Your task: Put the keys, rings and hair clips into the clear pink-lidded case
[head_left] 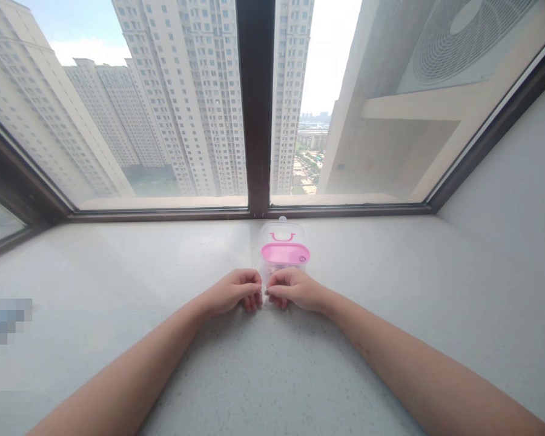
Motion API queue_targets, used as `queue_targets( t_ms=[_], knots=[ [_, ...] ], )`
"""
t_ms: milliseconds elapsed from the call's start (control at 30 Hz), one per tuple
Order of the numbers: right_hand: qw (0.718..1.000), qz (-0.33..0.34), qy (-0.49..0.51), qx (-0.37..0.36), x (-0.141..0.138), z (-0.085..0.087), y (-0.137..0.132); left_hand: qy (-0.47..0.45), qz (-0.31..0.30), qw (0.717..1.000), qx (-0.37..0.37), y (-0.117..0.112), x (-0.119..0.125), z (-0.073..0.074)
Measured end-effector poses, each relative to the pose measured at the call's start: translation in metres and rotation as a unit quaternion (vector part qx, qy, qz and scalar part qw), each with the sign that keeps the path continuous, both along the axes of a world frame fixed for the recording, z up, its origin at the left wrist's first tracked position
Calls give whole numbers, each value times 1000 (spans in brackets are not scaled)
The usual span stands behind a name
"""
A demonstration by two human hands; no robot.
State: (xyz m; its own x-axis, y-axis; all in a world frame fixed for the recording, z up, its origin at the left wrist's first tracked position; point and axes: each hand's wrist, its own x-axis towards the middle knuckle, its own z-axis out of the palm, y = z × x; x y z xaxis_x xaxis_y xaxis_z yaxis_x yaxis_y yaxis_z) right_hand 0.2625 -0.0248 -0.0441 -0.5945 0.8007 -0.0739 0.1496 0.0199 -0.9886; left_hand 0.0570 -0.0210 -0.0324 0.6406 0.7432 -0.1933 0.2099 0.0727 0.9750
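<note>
My left hand [241,290] and my right hand [295,287] meet almost fingertip to fingertip just above the pale sill. Both are closed in a pinch, thumb against forefinger. A tiny whitish bit [266,291] shows at the right fingertips, too small to name. Whatever the left fingers hold, if anything, is hidden. Right behind my hands stands a small clear plastic box [285,253] with a pink oval top part. Its clear lid [283,230], with a pink curved handle, is tipped back toward the window. My right hand covers part of the box's front.
The speckled white sill [263,375] stretches out on both sides. A dark window frame [256,121] rises behind the box, with tall buildings outside. At the right is a white wall [518,163]. A blurred-out patch [2,330] lies at the left edge.
</note>
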Motion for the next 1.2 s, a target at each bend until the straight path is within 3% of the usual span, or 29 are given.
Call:
queue_targets(
  t_ms=[1200],
  knots=[
    [1000,2,-6,8,0,0,0,6,6,1000,-3,-2,1,3]
  ],
)
